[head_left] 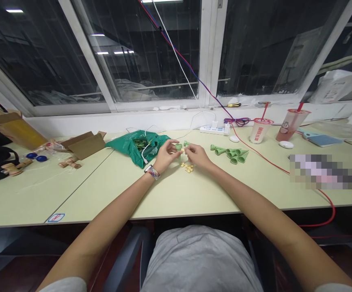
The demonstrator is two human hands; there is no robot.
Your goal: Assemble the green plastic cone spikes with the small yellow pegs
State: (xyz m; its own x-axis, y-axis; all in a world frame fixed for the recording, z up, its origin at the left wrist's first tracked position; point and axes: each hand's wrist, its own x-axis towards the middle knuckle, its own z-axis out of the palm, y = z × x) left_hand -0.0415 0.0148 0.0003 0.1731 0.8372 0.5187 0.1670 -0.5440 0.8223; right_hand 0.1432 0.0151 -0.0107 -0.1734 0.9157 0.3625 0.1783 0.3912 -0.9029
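Note:
My left hand (165, 156), with a watch on a striped band at the wrist, has its thumb and fingers closed round a light green funnel-shaped plastic piece (178, 146). Close beside it, my right hand (198, 155) pinches a small yellow plastic piece (182, 150) against or near the green one; whether they touch is too small to tell. Several yellow pieces (189, 167) lie loose on the table below the hands. Another green piece (186, 143) shows just behind my right fingers. To the right lies a group of similar green funnel-shaped pieces (233, 154).
A green plastic bag (127, 146) lies open left of my hands, near a cardboard box (84, 145) and wooden toys (70, 162). Behind stand a power strip (214, 129) and two drink cups (258, 132). A red cable (264, 156) crosses the table (176, 198) on the right.

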